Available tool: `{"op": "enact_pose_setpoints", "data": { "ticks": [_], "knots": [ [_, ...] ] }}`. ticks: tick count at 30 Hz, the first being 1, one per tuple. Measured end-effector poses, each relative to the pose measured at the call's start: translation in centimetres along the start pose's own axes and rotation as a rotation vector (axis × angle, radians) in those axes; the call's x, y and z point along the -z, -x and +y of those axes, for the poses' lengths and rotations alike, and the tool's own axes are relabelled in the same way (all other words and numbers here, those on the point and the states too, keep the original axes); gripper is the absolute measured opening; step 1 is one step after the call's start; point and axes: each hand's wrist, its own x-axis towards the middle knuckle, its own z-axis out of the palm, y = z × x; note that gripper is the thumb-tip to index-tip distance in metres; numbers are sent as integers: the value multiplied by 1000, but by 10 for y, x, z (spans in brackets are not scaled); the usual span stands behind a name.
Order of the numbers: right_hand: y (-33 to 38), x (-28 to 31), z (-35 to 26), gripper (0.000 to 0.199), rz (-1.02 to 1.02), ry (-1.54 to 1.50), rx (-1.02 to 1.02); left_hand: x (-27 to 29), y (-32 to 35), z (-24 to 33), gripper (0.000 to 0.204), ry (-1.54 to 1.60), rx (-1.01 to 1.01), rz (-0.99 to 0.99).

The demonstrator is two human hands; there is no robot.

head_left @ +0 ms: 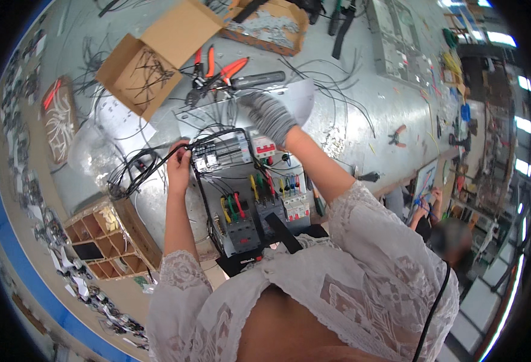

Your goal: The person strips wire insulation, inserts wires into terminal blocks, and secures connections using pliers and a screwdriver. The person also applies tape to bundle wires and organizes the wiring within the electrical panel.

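My bare left hand (178, 170) is closed at the left end of a wired electrical assembly, its thumb and fingers on the black wires (188, 146). Beside those fingers sits a row of terminal blocks (205, 157). My right hand (270, 119), in a grey striped glove, reaches past the assembly's far side with fingers stretched out, next to a metal strip (208, 111) and some pliers. Near its wrist is a white breaker with red switches (265, 146). Closer to me are a dark contactor (241, 235) with coloured leads and another white breaker (297, 208).
Orange-handled pliers (232, 69) and an open cardboard box (136, 75) of black wire pieces lie beyond my hands. A loose black wire bundle (133, 175) and a compartment box (105, 241) are at left. Small cutters (397, 135) lie right. Another person's hand (421, 211) shows farther right.
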Motion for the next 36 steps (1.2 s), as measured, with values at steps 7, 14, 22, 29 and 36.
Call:
{"op": "enact_pose_setpoints", "data": {
  "ticks": [7,14,22,29,36],
  "knots": [
    [89,53,104,22,161,-137,-429,0,-1,-15,20,-54,-24,51],
    [128,56,47,18,24,-226,-418,-3,2,-16,23,-156,-110,232],
    [127,44,-13,17,-109,-179,-276,-6,64,26,28,-147,-70,432],
    [135,54,-32,16,-99,-161,-286,155,134,74,19,-635,-86,853],
    [116,40,-79,15,-113,-77,-66,248,119,8,20,-994,205,503]
  ]
}}
